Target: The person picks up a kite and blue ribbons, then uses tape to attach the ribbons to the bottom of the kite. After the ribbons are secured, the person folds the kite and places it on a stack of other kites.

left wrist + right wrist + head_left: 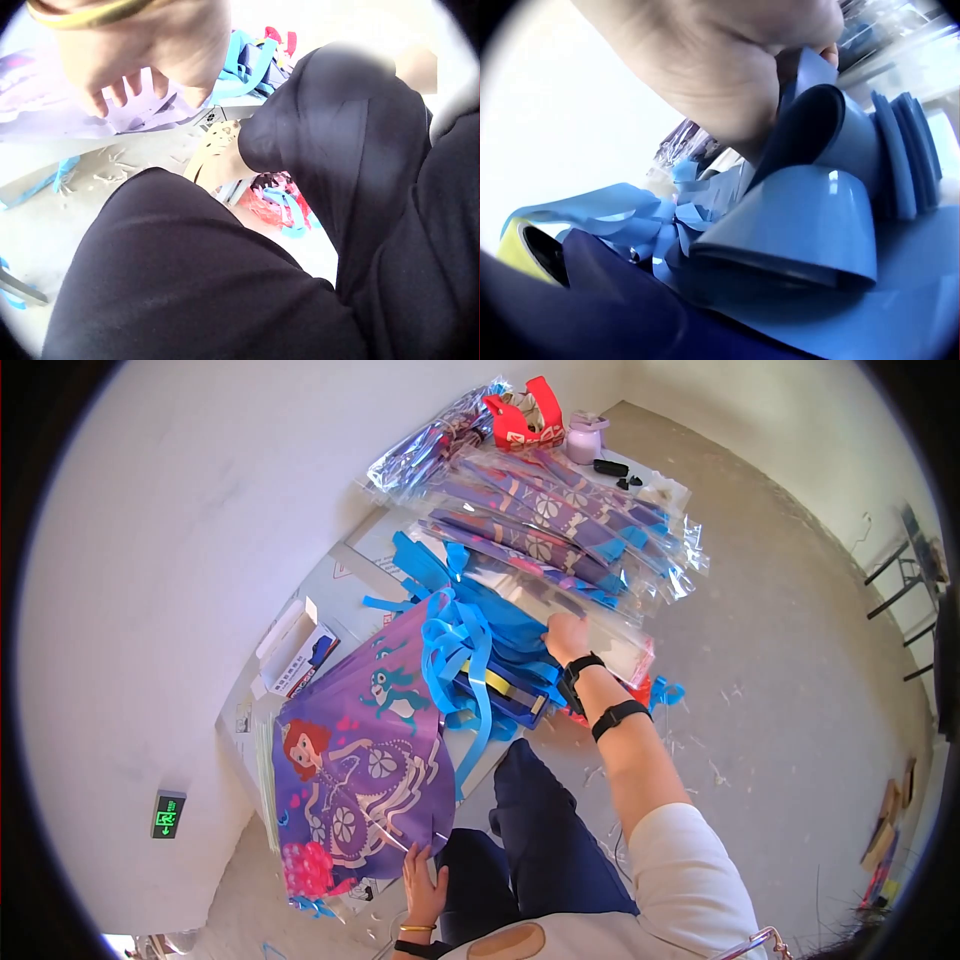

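Note:
A purple plastic sheet (pixel 400 800) printed with a princess lies over the table's near side. My left hand (pixel 425 885) rests at its lower edge, fingers loosely extended; the left wrist view shows the same hand (pixel 150 52) over the sheet. My right hand (pixel 567 637) pinches a blue plastic strip at the far side of a blue pile (pixel 500 615). Up close, the strip (pixel 817 71) enters between thumb and fingers, whose tips are mostly hidden. Wide blue loops (pixel 795 217) hang below that hand. A tape dispenser (pixel 515 705) with yellow tape sits beside the pile.
Clear-wrapped purple packs (pixel 560 520) cover the table's far end, with a red bag (pixel 530 420) and a lilac jar (pixel 585 438) behind. A small white box (pixel 295 650) stands near the wall. My legs (pixel 550 840) are close to the table; scraps litter the floor.

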Tool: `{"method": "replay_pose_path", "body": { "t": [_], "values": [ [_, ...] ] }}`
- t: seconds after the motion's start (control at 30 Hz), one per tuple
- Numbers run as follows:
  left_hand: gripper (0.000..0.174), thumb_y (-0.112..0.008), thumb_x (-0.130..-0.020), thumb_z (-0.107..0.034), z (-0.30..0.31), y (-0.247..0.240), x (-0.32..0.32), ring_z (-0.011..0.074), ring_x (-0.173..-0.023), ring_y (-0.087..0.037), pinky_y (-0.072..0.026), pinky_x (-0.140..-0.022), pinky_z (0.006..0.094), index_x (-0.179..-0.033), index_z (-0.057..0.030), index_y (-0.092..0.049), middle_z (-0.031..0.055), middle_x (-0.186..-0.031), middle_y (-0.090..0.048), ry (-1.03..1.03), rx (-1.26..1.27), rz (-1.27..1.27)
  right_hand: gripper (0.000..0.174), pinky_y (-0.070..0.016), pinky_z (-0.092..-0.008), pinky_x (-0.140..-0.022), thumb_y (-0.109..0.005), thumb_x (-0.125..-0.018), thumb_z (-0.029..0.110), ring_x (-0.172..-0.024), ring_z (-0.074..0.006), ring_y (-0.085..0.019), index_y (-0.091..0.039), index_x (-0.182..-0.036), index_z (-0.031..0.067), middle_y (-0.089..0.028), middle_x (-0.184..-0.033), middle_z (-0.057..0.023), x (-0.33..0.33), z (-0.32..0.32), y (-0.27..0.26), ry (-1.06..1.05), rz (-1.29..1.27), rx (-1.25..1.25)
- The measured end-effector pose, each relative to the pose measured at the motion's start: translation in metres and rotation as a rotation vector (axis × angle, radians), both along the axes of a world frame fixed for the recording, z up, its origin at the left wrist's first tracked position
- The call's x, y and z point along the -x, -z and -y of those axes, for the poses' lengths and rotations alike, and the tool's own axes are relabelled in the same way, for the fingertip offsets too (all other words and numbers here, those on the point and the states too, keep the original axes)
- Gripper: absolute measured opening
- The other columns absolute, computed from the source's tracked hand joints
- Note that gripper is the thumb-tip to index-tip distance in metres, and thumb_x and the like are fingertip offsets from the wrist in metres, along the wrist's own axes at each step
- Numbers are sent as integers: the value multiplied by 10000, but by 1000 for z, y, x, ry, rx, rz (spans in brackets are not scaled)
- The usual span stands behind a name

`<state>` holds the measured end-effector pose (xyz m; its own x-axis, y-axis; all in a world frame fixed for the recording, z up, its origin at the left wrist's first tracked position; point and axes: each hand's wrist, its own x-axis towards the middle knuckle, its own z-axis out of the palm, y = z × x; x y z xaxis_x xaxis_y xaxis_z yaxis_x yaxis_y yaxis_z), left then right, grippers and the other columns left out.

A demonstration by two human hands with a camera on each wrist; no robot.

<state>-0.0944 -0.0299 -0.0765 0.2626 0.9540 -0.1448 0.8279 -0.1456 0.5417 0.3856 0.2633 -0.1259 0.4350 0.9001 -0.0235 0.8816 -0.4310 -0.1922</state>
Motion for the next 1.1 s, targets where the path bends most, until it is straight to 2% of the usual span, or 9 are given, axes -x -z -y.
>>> {"method": "replay_pose_path", "body": {
  "t": [0.3,0.4,0.5,0.57,0.73,0.9,0.97,1.03,1.1],
  "values": [
    [526,-661,-911,-203,-7,-1,-4,456,-1327,-413,-330,-1121,499,-1362,8,-492,265,-1441,-418,26,-28,12,229,-403,-520,-875,-740,-840,327,-936,-340,-660,-782,-894,108,-721,-947,-136,-23,4,-28,-155,-142,-237],
    [517,-659,-917,-197,-12,-8,-9,455,-1330,-413,-335,-1118,497,-1363,5,-494,266,-1444,-415,28,-39,34,239,-436,-549,-770,-737,-856,324,-884,-365,-665,-770,-884,89,-728,-942,-147,-19,1,-48,-52,-384,-328],
    [488,-656,-926,-191,-18,-17,-17,442,-1324,-429,-348,-1112,486,-1352,0,-512,255,-1435,-436,13,-48,84,302,-463,-495,-662,-723,-887,345,-747,-322,-657,-743,-913,45,-711,-835,-153,-16,1,-72,-28,-575,-296],
    [468,-652,-932,-188,-26,-25,-24,430,-1316,-445,-356,-1109,477,-1342,-2,-526,244,-1423,-459,-2,-52,124,357,-456,-359,-595,-709,-916,391,-638,-197,-591,-727,-946,36,-657,-706,-100,-14,-4,-75,-94,-746,-203],
    [366,-624,-971,-159,-72,-54,-66,302,-1222,-578,-392,-1084,382,-1296,2,-581,163,-1278,-625,38,106,536,322,-425,-251,-635,-666,-974,374,-706,-51,-523,-725,-982,58,-642,-794,38,38,38,-137,-106,-1316,-201],
    [536,-472,-1064,-405,-122,-82,-130,229,-1283,-545,-371,-1118,375,-1400,10,-514,137,-1347,-610,9,555,1089,280,-439,-209,-744,-620,-1020,299,-835,4,-521,-702,-971,36,-627,-916,93,109,141,-187,-320,-1713,-199],
    [605,-450,-1060,-463,-134,-98,-145,228,-1325,-515,-362,-1136,398,-1446,4,-473,130,-1383,-589,-16,706,1275,274,-457,-213,-743,-619,-1023,278,-832,-11,-541,-705,-1001,20,-635,-898,83,126,183,-172,-464,-1633,-102],
    [589,-531,-1036,-418,-144,-127,-158,250,-1218,-603,-417,-1107,399,-1428,19,-473,152,-1317,-635,-60,1214,1697,270,-447,-229,-665,-607,-1029,261,-766,-21,-519,-691,-948,17,-598,-811,74,140,231,-168,-481,-1597,-61],
    [555,-540,-1036,-393,-152,-121,-150,254,-1170,-628,-451,-1071,396,-1413,11,-485,154,-1304,-642,-75,1074,1749,308,-430,-253,-644,-616,-1024,290,-751,-35,-488,-676,-980,-8,-577,-798,61,133,270,-179,-572,-1480,102]
  ]
}}
